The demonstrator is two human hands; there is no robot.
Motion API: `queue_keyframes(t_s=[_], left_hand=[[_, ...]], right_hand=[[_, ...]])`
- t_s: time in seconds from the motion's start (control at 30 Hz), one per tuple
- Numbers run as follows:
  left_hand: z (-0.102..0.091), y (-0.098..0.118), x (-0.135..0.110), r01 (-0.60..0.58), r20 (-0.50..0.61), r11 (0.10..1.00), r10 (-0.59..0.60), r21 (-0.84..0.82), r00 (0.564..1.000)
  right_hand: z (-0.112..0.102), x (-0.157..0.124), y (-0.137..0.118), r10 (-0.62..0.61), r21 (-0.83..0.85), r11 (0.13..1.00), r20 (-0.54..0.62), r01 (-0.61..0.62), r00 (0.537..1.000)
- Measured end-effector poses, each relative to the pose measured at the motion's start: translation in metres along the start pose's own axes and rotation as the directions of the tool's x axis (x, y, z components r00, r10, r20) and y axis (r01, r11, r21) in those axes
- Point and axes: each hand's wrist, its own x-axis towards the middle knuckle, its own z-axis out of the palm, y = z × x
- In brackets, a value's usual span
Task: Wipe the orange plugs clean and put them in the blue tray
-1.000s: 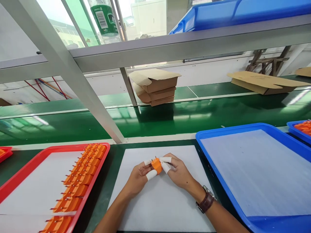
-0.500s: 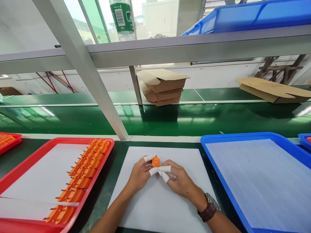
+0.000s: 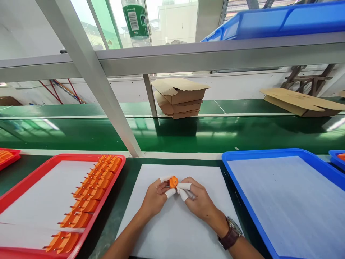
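Observation:
Over a white sheet point(image 3: 172, 230), my left hand point(image 3: 155, 197) grips a small orange plastic part point(image 3: 173, 182) between thumb and fingers, which wear white finger cots. My right hand point(image 3: 198, 198), also in finger cots, is pinched closed at the part's lower right side. A small white bit, perhaps a cloth or cot tip, shows at its fingertips; I cannot make out what it is. To the left, a red tray point(image 3: 88, 219) holds rows of similar orange parts point(image 3: 88, 194) with thin pins sticking out, lined along its right side.
A blue tray point(image 3: 250, 212) lined with a pale sheet lies at right. Behind runs a green conveyor belt point(image 3: 229, 135). Stacked cardboard boxes point(image 3: 185, 102) and a flat carton point(image 3: 302, 100) sit beyond it. A slanted metal post point(image 3: 107, 93) rises ahead, under a shelf with a bottle point(image 3: 136, 21).
The orange part has tilted and turned in my fingers, its face now angled more to the right. Both hands stay in nearly the same place.

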Motion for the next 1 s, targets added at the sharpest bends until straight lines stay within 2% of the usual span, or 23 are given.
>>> queue_keyframes(t_s=[0.1, 0.23, 0.3, 0.57, 0.83, 1.0], left_hand=[[-0.0009, -0.0004, 0.0015, -0.018, -0.002, 1.0, 0.018, -0.021, 1.0], [-0.0009, 0.0005, 0.0001, -0.012, 0.022, 1.0, 0.012, -0.022, 1.0], [-0.0007, 0.0001, -0.0009, -0.003, 0.044, 1.0, 0.004, -0.018, 0.999], [-0.0005, -0.0025, -0.0003, -0.02, -0.02, 0.999, 0.021, 0.042, 1.0], [0.0011, 0.0035, -0.0021, -0.006, 0.012, 1.0, 0.006, 0.019, 1.0], [0.0009, 0.0025, -0.0013, -0.031, -0.021, 0.999, 0.032, 0.034, 0.999]], right_hand=[[-0.0004, -0.0009, -0.0019, -0.009, 0.015, 1.0, 0.049, 0.008, 0.999], [-0.0028, 0.0025, 0.001, 0.009, 0.013, 1.0, -0.116, -0.008, 0.993], [-0.0037, 0.0036, 0.0039, 0.011, 0.0, 1.0, -0.135, -0.011, 0.991], [-0.0009, -0.002, 0.0037, -0.046, -0.059, 0.997, 0.028, 0.048, 0.999], [-0.0033, -0.0004, 0.0076, -0.06, -0.076, 0.996, -0.063, 0.055, 0.996], [-0.001, -0.0012, 0.0009, -0.106, -0.087, 0.99, 0.026, 0.108, 0.994]])
